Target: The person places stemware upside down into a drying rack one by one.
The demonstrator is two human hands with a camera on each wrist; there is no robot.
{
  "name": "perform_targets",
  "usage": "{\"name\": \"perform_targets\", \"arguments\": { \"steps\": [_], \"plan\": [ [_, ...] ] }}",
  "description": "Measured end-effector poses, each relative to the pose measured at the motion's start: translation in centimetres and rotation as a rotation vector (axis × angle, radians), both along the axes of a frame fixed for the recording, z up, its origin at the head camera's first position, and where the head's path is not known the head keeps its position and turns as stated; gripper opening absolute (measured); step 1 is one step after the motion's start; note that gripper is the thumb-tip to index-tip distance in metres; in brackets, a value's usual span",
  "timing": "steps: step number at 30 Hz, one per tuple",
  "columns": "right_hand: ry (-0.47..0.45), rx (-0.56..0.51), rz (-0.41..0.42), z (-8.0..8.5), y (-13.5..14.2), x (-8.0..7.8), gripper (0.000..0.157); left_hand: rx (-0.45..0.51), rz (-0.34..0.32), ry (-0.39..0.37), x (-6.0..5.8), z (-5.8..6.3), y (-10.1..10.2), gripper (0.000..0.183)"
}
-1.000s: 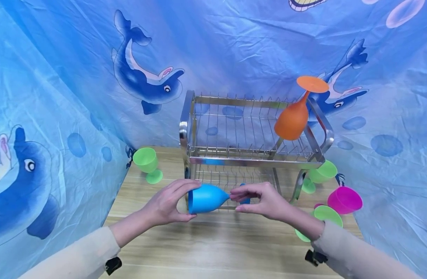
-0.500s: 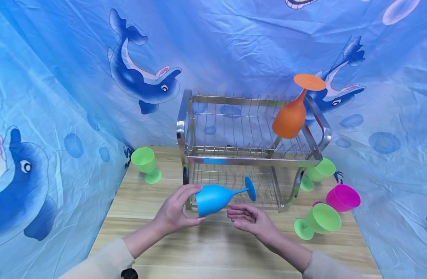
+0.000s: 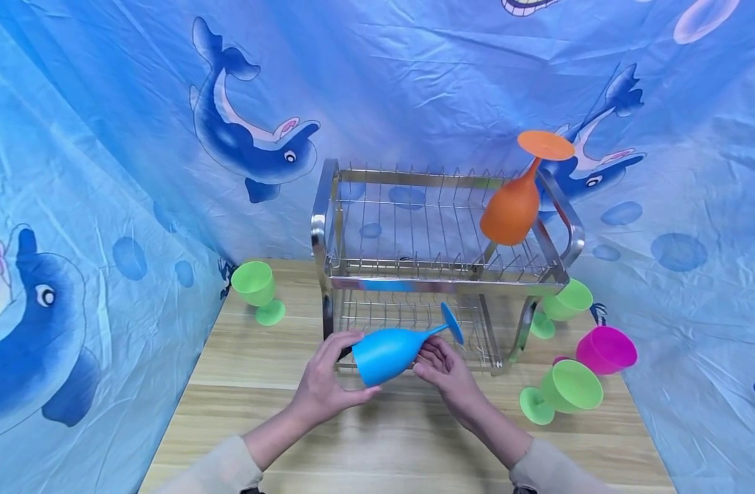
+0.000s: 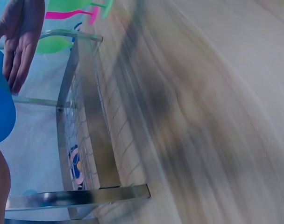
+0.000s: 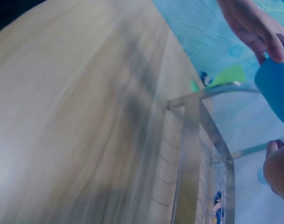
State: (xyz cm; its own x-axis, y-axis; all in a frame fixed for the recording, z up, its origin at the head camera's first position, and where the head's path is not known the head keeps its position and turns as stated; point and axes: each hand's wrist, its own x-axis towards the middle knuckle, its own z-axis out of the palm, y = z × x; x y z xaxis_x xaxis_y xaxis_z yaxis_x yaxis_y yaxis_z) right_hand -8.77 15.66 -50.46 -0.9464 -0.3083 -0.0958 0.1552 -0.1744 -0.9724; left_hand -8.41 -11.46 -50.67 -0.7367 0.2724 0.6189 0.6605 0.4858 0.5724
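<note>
A blue plastic goblet (image 3: 389, 355) lies tilted in the air before the dish rack, its mouth to the left and its foot raised to the right. My left hand (image 3: 328, 381) grips it at the rim, thumb below and fingers above. The right hand (image 3: 451, 377) is under the stem end, fingers slightly bent; whether they touch the goblet I cannot tell. In the left wrist view the right hand's fingers (image 4: 19, 60) look nearly straight beside the goblet (image 4: 2, 109). The right wrist view shows the left hand (image 5: 256, 25) pinching the goblet's rim.
A two-tier metal dish rack (image 3: 445, 285) stands behind the hands. An orange goblet (image 3: 511, 211) sits upside down on its upper right. Green goblets stand at left (image 3: 255, 285) and right (image 3: 571, 387), near a magenta cup (image 3: 607, 350). A blue dolphin-print sheet (image 3: 414, 103) surrounds the wooden table (image 3: 377, 453).
The right hand left the goblet's stem, dropped lower, then rose to beneath the stem. The goblet shifted slightly right and its foot tilted upward, held by the left hand throughout.
</note>
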Motion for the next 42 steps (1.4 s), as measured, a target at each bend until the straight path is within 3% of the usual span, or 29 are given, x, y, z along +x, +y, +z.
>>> {"name": "perform_targets", "arguments": {
  "steps": [11, 24, 31, 42],
  "plan": [
    [0.098, -0.077, -0.026, 0.8, -1.0, -1.6, 0.072, 0.057, 0.027, -0.138, 0.4, -0.1, 0.6, 0.089],
    [0.186, -0.035, 0.022, 2.2, -0.9, -2.1, 0.049, 0.136, 0.005, -0.216, 0.4, 0.6, 1.0, 0.085],
    [0.2, 0.001, -0.001, 3.3, -0.6, -1.8, 0.058, 0.129, -0.009, -0.277, 0.6, 1.6, 1.0, 0.09],
    [0.247, 0.034, -0.003, 3.8, -0.9, -0.4, 0.053, 0.06, -0.057, -0.292, 1.4, 2.5, -0.3, 0.099]
  ]
}}
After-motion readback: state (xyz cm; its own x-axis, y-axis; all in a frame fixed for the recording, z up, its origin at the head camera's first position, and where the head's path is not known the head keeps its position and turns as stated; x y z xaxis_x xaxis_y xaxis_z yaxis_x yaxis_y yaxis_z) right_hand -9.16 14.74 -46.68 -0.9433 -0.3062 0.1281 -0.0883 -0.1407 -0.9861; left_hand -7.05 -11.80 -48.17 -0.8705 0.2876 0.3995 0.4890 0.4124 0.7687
